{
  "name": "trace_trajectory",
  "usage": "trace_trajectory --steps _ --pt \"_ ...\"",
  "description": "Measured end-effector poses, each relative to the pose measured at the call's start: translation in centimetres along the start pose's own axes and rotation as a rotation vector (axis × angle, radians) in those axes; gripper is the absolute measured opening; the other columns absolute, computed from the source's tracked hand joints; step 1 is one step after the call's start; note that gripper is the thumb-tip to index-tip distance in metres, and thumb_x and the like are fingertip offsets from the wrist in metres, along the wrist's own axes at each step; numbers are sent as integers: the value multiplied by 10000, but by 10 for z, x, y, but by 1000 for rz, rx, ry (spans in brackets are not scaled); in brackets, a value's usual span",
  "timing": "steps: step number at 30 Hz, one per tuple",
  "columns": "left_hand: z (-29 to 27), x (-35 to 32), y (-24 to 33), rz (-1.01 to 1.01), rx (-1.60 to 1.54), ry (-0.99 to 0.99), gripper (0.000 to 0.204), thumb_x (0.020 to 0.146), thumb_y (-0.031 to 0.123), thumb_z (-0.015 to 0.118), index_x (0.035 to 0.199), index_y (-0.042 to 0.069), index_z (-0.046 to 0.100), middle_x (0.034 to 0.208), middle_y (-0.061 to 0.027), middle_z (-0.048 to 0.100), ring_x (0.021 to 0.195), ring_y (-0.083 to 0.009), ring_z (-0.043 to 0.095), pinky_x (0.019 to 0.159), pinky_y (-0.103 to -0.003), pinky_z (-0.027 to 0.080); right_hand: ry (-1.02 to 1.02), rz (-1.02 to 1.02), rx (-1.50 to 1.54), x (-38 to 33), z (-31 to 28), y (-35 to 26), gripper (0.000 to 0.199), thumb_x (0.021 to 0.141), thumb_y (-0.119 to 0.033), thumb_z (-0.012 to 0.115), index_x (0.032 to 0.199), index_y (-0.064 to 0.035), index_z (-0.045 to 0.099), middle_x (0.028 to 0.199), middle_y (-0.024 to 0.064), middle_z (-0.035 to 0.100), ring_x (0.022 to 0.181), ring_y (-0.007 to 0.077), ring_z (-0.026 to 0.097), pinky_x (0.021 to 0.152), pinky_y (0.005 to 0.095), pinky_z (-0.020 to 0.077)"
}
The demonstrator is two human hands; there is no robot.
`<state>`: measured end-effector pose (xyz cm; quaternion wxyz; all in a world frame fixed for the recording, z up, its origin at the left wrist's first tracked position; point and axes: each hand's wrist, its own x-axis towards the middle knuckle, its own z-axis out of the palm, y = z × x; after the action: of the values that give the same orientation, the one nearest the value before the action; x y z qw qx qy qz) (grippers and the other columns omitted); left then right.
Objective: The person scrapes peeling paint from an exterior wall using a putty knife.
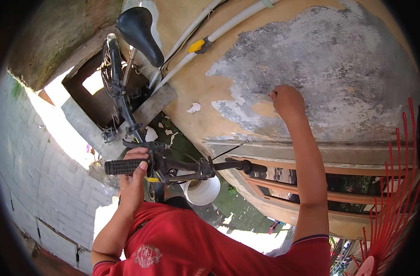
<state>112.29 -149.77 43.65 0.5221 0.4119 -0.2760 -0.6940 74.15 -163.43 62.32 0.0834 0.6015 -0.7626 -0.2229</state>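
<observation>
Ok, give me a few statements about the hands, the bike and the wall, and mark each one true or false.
1. The left hand holds the handlebar grip. True.
2. The right hand rests on the saddle. False: it is up against the peeling wall.
3. The saddle is black. True.
4. The person's shirt is blue. False: it is red.
5. A white bucket sits below the handlebar. True.

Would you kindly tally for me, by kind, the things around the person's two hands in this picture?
Bicycles: 1, the black bicycle, left hand on its handlebar
White buckets: 1, white bucket
White pipes on the wall: 3, white pipes
Red rakes: 1, red rake
Total: 6
The right hand is pressed against the peeling wall.
</observation>
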Motion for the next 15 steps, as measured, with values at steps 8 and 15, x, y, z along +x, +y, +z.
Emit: trace_trajectory --steps 8,15 --pt "1 -1 3 11 49 -30 202 913 186 627 1052 42 603 1222 -95 539 1108 -180 499 967 -332 396 242 2 195 -36 105 -1 254 963 -237 553 958 -26 695 882 222 650 783 393 662 693 459 542" --pt "-1 -5 7 -1 45 -10 206 902 172 637 1049 32 602 1211 -108 540 1100 -187 508 981 -338 394 295 130 377 -20 152 -26 245 957 -234 570 1025 -51 719 881 237 651 818 415 644 737 465 521"
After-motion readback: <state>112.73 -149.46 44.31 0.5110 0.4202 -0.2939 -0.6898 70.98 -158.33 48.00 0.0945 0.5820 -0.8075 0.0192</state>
